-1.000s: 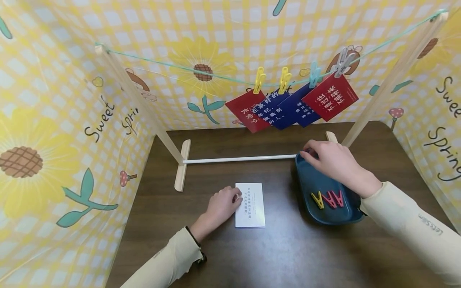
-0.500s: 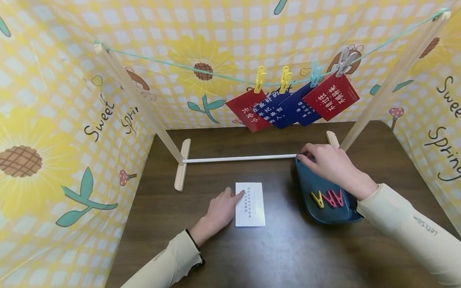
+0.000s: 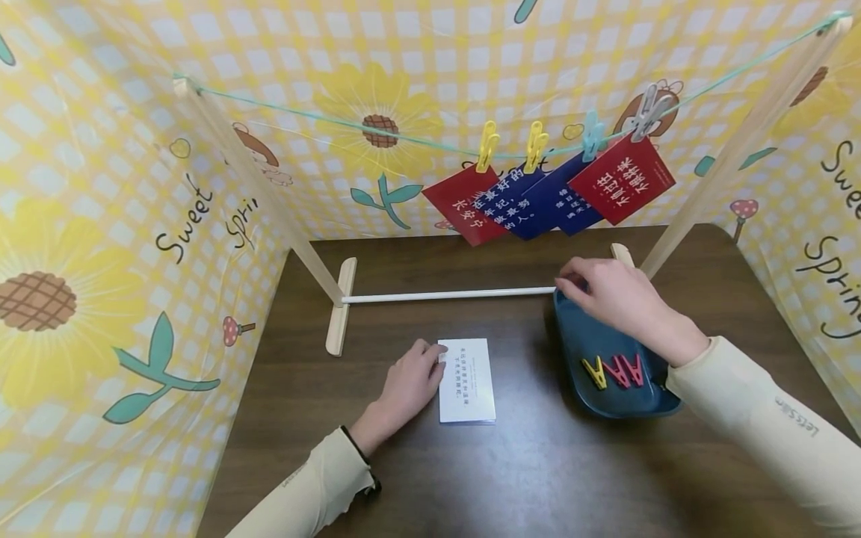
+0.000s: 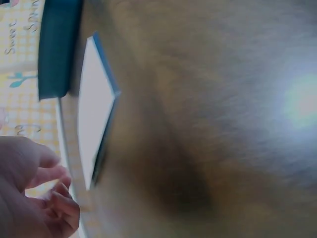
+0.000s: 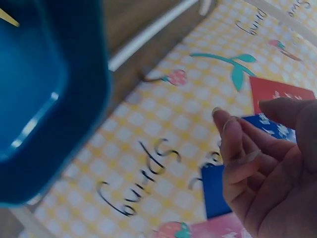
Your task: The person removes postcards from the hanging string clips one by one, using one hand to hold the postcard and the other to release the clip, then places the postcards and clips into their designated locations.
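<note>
A small stack of white cards [image 3: 468, 388] with printed text lies on the table. My left hand [image 3: 408, 382] is at its left edge, fingertips close to the top-left corner. In the left wrist view, the fingers of that hand [image 4: 42, 191] are loosely curled with nothing between them. Over the far end of a dark blue tray [image 3: 578, 340] hovers my right hand [image 3: 622, 299]. The right wrist view shows this hand [image 5: 270, 171] with relaxed, bent fingers, thumb apart, holding nothing. A yellow clothespin [image 3: 595, 372] and red-pink clothespins [image 3: 625, 370] lie in the tray.
Behind stands a wooden frame with a green string [image 3: 296, 114]. Red and blue cards [image 3: 622, 181] hang there from yellow, light-blue and grey clothespins [image 3: 487, 147]. A white rod [image 3: 444, 294] joins the feet low down. Patterned cloth [image 3: 87, 149] surrounds the table.
My left index finger pointed onto the top card half a second ago; now it is drawn back to the edge. The right hand has risen slightly above the tray.
</note>
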A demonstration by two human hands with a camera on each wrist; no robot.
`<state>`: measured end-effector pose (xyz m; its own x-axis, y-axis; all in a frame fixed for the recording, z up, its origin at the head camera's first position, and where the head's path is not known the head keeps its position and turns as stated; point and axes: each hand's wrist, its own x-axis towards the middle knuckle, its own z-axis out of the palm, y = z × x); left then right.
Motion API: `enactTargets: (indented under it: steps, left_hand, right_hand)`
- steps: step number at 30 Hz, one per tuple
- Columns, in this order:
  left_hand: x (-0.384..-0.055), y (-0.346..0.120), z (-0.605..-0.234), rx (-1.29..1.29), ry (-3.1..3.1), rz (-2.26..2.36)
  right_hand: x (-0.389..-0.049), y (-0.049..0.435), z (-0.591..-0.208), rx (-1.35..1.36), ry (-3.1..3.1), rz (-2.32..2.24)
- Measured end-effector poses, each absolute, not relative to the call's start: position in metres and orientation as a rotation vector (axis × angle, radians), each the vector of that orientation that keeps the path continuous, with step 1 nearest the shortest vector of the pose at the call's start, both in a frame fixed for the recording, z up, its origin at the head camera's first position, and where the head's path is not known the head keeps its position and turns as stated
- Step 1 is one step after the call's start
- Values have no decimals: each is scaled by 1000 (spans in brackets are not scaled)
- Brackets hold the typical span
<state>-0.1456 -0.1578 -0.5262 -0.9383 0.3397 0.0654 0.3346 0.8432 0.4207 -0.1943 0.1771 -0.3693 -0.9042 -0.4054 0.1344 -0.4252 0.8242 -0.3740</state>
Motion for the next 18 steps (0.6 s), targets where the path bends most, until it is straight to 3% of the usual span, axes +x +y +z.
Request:
enactTargets:
  steps: [9, 18]
  left_hand:
    - [-188, -153, -489, 507, 2811, 1428]
    - [-223, -148, -450, 406, 2677, 1796]
  right_hand:
    - [-208, 156, -298, 897, -2638, 596]
    - [-222, 132, -237, 1048, -2452, 423]
